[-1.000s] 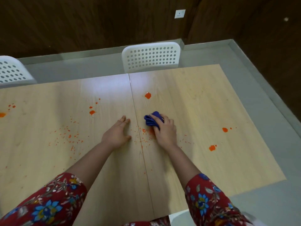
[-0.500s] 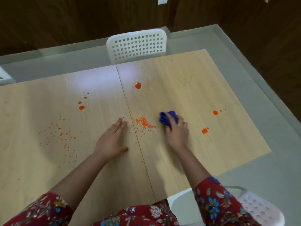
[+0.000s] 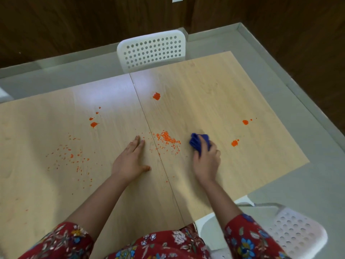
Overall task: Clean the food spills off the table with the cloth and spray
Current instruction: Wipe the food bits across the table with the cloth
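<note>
Your right hand point(image 3: 206, 163) has its fingers curled over a bunched-up blue cloth point(image 3: 198, 143), so that's a full grip with the cloth pressed down on the table point(image 3: 214, 86). Your left hand point(image 3: 130, 162) is flat on the wood, palm down, fingers straight and together, holding nothing.

From the head cam, the cloth sits right of the seam point(image 3: 147, 124) that runs down the middle of the tabletop. Just left of the cloth there's a little heap of orange crumbs point(image 3: 167, 138), close to it but not touching, with loose bits trailing toward the seam. Your left fingertips are near those strays on the other side of the seam.

Wet-looking stuff: one orange blob point(image 3: 156, 96) further up past the heap, two more blobs point(image 3: 234, 143) to the right of the cloth, the nearer one just beside your knuckles, and a few small splats point(image 3: 93, 124) on the left half. Below those is a wide scatter of specks point(image 3: 74, 157).

A white perforated chair point(image 3: 152, 49) is tucked in at the far edge, and another white chair point(image 3: 295, 234) is down by your right elbow. Red floral sleeves point(image 3: 248, 236) show at the bottom.
</note>
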